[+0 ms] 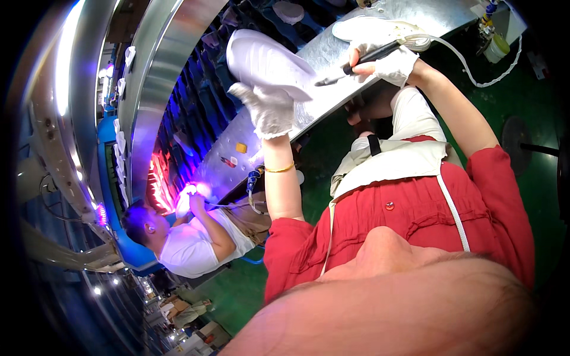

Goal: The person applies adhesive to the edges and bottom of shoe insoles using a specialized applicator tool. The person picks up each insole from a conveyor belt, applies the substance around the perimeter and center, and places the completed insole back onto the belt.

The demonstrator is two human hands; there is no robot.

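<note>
A white shoe (258, 59) is in my left hand (270, 113), which wears a white glove; the fingers are partly hidden by the shoe. My right hand (393, 65), also in a white glove with some fingertips bare, grips a black pen-shaped tool (382, 52). From the tool's rear end runs a white hose (460, 56). Its grey tip points toward the shoe, close to the shoe's edge. Both hands are above the metal bench (222, 145). Another white shoe (368, 29) lies on the bench beyond my right hand.
On the bench are a small yellow block (241, 148) and a small red item (228, 162). Behind it hang dark strips (205, 89). At the left, a co-worker in a white shirt (199, 249) handles something under bright light. A light-green cup (497, 47) is at the upper right.
</note>
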